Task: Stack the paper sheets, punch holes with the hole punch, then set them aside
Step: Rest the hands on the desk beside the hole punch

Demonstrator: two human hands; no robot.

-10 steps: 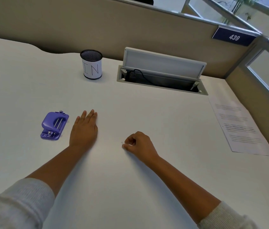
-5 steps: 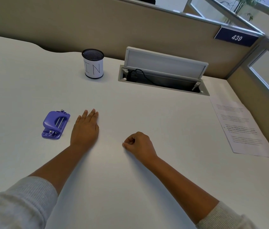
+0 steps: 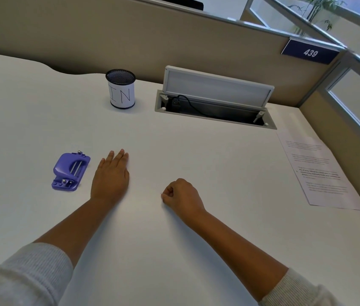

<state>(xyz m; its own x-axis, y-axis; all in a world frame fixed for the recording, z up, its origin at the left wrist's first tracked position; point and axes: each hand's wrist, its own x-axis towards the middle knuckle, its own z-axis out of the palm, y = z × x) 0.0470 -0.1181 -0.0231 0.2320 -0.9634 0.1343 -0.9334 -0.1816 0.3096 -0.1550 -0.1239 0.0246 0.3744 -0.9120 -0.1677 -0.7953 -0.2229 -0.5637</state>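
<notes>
A mesh cup [image 3: 120,89] on the table [image 3: 196,151] wears a white wrap hand-lettered "IN". A blue sign [image 3: 310,52] on the partition [image 3: 130,40] reads "439" in white. Printed lines on the paper sheet [image 3: 317,171] are too small to read.

Nothing on the counter [image 3: 196,151] has moved; only the head camera has drifted slightly, shifting everything toward three o'clock.
</notes>
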